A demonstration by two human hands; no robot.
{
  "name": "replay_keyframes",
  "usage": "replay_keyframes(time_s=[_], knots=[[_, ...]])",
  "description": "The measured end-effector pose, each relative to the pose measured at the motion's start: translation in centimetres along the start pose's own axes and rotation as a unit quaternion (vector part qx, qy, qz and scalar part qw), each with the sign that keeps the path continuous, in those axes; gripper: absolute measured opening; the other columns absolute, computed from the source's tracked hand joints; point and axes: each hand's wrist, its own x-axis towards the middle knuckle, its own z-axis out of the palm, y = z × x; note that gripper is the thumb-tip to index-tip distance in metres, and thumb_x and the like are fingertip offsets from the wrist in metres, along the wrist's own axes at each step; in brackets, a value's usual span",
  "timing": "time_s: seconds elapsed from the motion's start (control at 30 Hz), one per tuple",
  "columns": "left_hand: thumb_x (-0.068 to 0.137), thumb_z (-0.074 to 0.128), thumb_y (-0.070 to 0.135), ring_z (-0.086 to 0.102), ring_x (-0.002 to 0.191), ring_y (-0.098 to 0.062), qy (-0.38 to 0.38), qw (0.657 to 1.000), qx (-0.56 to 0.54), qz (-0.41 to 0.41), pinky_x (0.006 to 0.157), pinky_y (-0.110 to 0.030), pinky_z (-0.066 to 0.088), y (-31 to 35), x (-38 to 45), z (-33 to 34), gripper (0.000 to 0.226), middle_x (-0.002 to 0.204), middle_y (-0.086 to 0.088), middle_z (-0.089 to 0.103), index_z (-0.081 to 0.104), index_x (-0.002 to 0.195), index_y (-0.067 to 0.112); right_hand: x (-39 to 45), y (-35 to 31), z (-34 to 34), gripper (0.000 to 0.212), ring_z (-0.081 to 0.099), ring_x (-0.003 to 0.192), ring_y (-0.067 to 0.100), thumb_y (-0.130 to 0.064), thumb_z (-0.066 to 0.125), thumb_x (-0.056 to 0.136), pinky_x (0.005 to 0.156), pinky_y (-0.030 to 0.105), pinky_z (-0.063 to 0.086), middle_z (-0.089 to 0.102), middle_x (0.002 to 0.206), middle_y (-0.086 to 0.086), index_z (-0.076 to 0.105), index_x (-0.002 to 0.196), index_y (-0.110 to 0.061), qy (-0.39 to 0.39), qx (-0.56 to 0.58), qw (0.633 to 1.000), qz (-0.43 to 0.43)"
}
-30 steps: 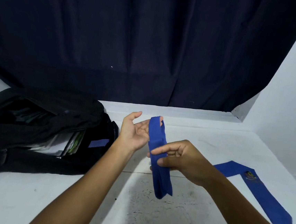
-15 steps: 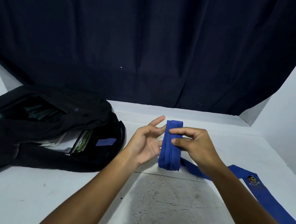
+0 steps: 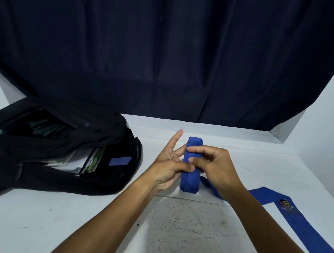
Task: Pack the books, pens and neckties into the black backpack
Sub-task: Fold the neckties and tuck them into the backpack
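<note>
Tie [image 3: 191, 165], folded into a thick upright blue bundle, sits in the grip of both hands above the white surface [image 3: 71, 219]. The left hand [image 3: 168, 167] stands at the bundle's left side, palm turned toward it, its thumb laid across the front of the folds while the index finger points up and away, free of the cloth; the other fingers are partly hidden behind the bundle. The right hand [image 3: 217, 168] comes in from the right with its back up, its index finger and thumb pinching the front of the bundle just above the left thumb, the remaining fingers curled behind. Both forearms reach in from the near edge and meet at the grip. The bundle is plain royal blue, rounded at its top fold and at its bottom fold, with layered edges showing along the front. From under the right wrist a loose tail of the same cloth runs off to the right of the grip and lies flat on the surface, broadening toward a pointed end; it carries a small embroidered crest [image 3: 286, 205] whose lettering is too small to read. To the left of the grip the backpack [image 3: 37, 154] lies open on the surface, with books [image 3: 89, 159] showing inside and a small blue patch on its lining.
</note>
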Motion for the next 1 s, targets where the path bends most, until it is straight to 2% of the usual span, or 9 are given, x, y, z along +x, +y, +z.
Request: replay_keyframes(time_s=[0.13, 0.27, 0.33, 0.5, 0.57, 0.67, 0.83, 0.9, 1.0], knots=[[0.075, 0.049, -0.029, 0.071, 0.082, -0.02, -0.005, 1.0, 0.0, 0.016, 0.071, -0.031, 0.059, -0.2, 0.1, -0.1, 0.103, 0.144, -0.011, 0.05, 0.025, 0.151, 0.036, 0.0, -0.1, -0.3, 0.027, 0.065, 0.073, 0.025, 0.008, 0.066, 0.083, 0.066, 0.033, 0.058, 0.071, 0.097, 0.013, 0.074, 0.094, -0.015, 0.012, 0.001, 1.0, 0.019], [0.068, 0.054, -0.023, 0.07, 0.092, -0.02, -0.012, 0.998, 0.044, 0.03, 0.086, -0.039, 0.056, -0.5, 0.2, -0.2, 0.108, 0.147, -0.007, 0.047, 0.023, 0.15, 0.039, -0.1, -0.5, -0.6, 0.024, 0.072, 0.071, 0.016, 0.009, 0.061, 0.086, 0.056, 0.02, 0.054, 0.073, 0.097, 0.01, 0.072, 0.101, -0.006, 0.003, 0.07, 0.995, 0.073], [0.073, 0.057, -0.026, 0.07, 0.095, -0.022, -0.01, 0.997, 0.069, 0.029, 0.09, -0.044, 0.053, -0.4, 0.0, 0.0, 0.104, 0.145, -0.005, 0.051, 0.027, 0.148, 0.039, 0.0, -0.6, -0.6, 0.023, 0.072, 0.069, 0.015, 0.01, 0.061, 0.085, 0.055, 0.022, 0.055, 0.073, 0.092, 0.009, 0.072, 0.097, -0.006, 0.016, 0.061, 0.996, 0.066], [0.096, 0.058, 0.027, 0.067, 0.095, -0.021, 0.127, 0.964, 0.229, 0.037, 0.071, -0.034, 0.055, 1.7, 0.5, 0.4, 0.026, 0.108, -0.005, 0.069, 0.062, 0.121, 0.019, 0.2, -2.0, -1.8, 0.023, 0.071, 0.08, 0.018, 0.01, 0.062, 0.083, 0.069, 0.026, 0.056, 0.075, 0.086, 0.006, 0.074, 0.089, -0.009, -0.008, 0.061, 0.998, 0.033], [0.097, 0.049, 0.032, 0.062, 0.098, -0.022, 0.162, 0.951, 0.249, 0.082, 0.083, -0.039, 0.051, 2.3, 1.6, -0.3, 0.029, 0.103, -0.005, 0.068, 0.068, 0.109, 0.015, 0.4, -3.4, -2.5, 0.024, 0.071, 0.075, 0.015, 0.012, 0.061, 0.082, 0.064, 0.026, 0.056, 0.075, 0.082, 0.005, 0.073, 0.087, -0.008, -0.049, 0.082, 0.995, 0.03], [0.091, 0.047, 0.041, 0.064, 0.1, -0.019, 0.065, 0.981, 0.155, 0.095, 0.094, -0.039, 0.047, 2.5, 2.8, 0.5, 0.04, 0.104, -0.006, 0.07, 0.067, 0.106, 0.01, 0.9, -5.8, -3.3, 0.023, 0.071, 0.074, 0.017, 0.009, 0.062, 0.076, 0.061, 0.026, 0.056, 0.074, 0.083, 0.009, 0.074, 0.086, -0.007, -0.097, 0.131, 0.986, 0.019], [0.086, 0.038, 0.054, 0.066, 0.067, -0.023, -0.033, 0.997, 0.056, 0.042, 0.07, -0.036, 0.054, 2.2, 3.4, 3.0, 0.06, 0.08, -0.01, 0.071, 0.062, 0.108, 0.003, 2.7, -9.2, -4.6, 0.023, 0.072, 0.078, 0.021, 0.006, 0.055, 0.081, 0.064, 0.033, 0.058, 0.074, 0.087, 0.011, 0.068, 0.097, -0.004, -0.069, 0.185, 0.98, -0.011], [0.086, 0.035, 0.058, 0.052, 0.049, -0.021, -0.028, 0.996, 0.07, 0.039, 0.064, -0.037, 0.05, 2.4, 3.3, 2.3, 0.062, 0.061, -0.01, 0.059, 0.064, 0.094, 0.003, 3.4, -10.2, -5.1, 0.023, 0.072, 0.079, 0.02, 0.008, 0.049, 0.087, 0.065, 0.031, 0.058, 0.074, 0.086, 0.011, 0.066, 0.098, -0.004, -0.038, 0.219, 0.975, -0.026], [0.089, 0.03, 0.064, 0.036, 0.044, -0.02, 0.003, 0.997, 0.08, 0.001, 0.057, -0.033, 0.041, 3.5, 3.2, -0.4, 0.07, 0.052, -0.009, 0.041, 0.066, 0.084, 0.004, 4.2, -11.5, -5.9, 0.023, 0.071, 0.077, 0.018, 0.008, 0.045, 0.091, 0.064, 0.027, 0.057, 0.074, 0.085, 0.012, 0.064, 0.098, -0.003, -0.004, 0.271, 0.962, -0.042]])
